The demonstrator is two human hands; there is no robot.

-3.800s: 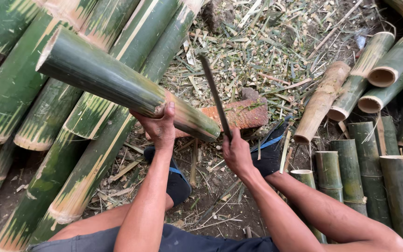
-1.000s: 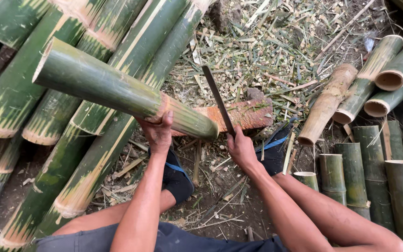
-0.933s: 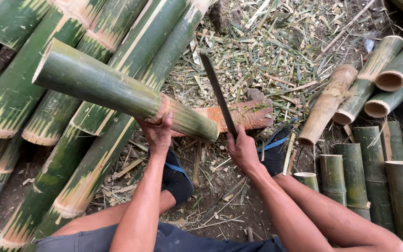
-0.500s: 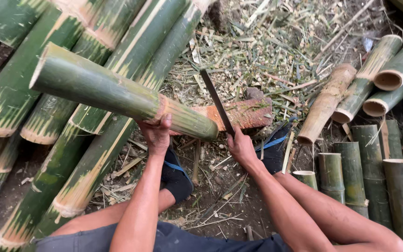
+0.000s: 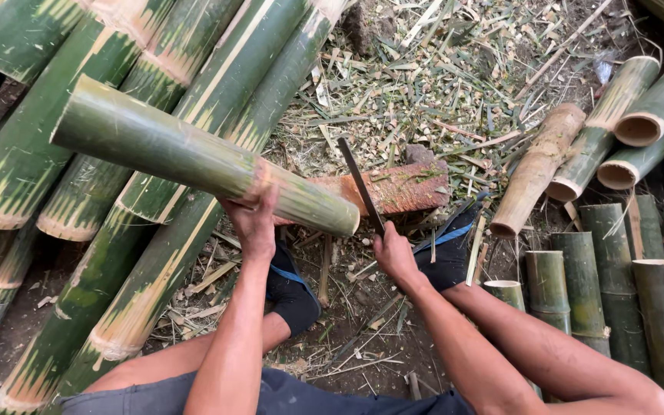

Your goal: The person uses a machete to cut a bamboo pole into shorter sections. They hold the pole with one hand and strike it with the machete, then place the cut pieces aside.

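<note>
Gripping a green bamboo [image 5: 194,157] at mid-frame, the left hand [image 5: 253,223] wraps it from below, its cut end resting by a reddish block [image 5: 401,188]. The right hand [image 5: 393,257] is closed round the handle of a blade [image 5: 360,184], which rises toward upper centre, just beside that cut end. Compared with half a second earlier, the blade sits slightly nearer the bamboo's end; hands otherwise unchanged. Cut pieces [image 5: 624,154] lie at right.
</note>
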